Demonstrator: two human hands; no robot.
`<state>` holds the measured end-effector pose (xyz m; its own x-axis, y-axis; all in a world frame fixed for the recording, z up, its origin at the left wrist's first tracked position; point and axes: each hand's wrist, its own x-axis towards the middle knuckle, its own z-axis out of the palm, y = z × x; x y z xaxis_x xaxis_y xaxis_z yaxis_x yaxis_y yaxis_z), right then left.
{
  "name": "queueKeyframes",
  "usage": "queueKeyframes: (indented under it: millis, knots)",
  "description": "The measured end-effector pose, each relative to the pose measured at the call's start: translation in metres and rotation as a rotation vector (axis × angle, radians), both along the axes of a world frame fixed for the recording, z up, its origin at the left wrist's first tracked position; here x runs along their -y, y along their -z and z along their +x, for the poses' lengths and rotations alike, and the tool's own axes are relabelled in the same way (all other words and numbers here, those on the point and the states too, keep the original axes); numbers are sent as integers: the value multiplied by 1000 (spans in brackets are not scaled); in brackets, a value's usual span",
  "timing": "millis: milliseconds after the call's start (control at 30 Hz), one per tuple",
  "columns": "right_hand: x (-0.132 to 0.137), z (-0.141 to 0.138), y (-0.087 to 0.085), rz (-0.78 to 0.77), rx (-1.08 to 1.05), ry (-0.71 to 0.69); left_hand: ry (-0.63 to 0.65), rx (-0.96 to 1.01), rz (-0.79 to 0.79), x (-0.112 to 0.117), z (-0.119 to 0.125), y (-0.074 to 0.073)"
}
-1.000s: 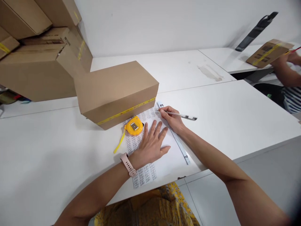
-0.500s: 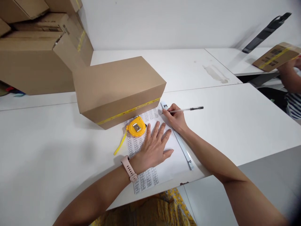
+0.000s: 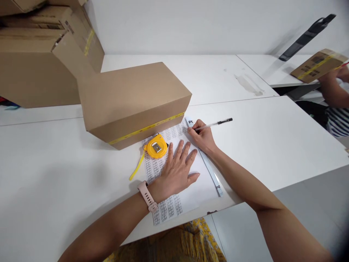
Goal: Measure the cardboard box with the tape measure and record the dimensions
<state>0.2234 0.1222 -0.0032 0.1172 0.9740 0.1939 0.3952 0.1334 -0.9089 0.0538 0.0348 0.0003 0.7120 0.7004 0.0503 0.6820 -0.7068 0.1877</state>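
Observation:
My left hand [image 3: 177,171] lies flat with spread fingers on a sheet of paper [image 3: 195,200] covered in columns of handwriting. In my right hand [image 3: 204,137] is a pen [image 3: 218,123] with a clear barrel and black end, its tip side at the upper right of the sheet. A light blue strip with dark letters [image 3: 209,168] runs along the paper's right edge, partly under my right hand. Touching or close to my left fingertips, an orange tape measure [image 3: 156,146] with a yellow strap rests on the paper. Behind it a closed cardboard box [image 3: 136,98] covers the sheet's top edge.
Cardboard boxes [image 3: 32,72] are piled at the back left. A dark bottle-shaped object [image 3: 307,38] stands at the back right, by the wall. Near it, another person's hands [image 3: 329,80] are at a smaller taped box [image 3: 313,66]. The white table's [image 3: 272,145] front edge runs below my arms.
The view has shifted slightly. My right hand stays at the paper's upper right, and the pen's back end has tilted up a little. My left hand remains flat.

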Motion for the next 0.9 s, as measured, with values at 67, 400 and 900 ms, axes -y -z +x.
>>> queueKeyframes:
  millis: [67,400,900]
  knots:
    - [0,0,0,19,1,-21,-3,-1,-3,0,0,0]
    - [-1,-1,0,11,4,-28,-10,9,14,0,0,3]
    - [-1,0,0,-12,-7,-1,-9,8,14,0,0,2]
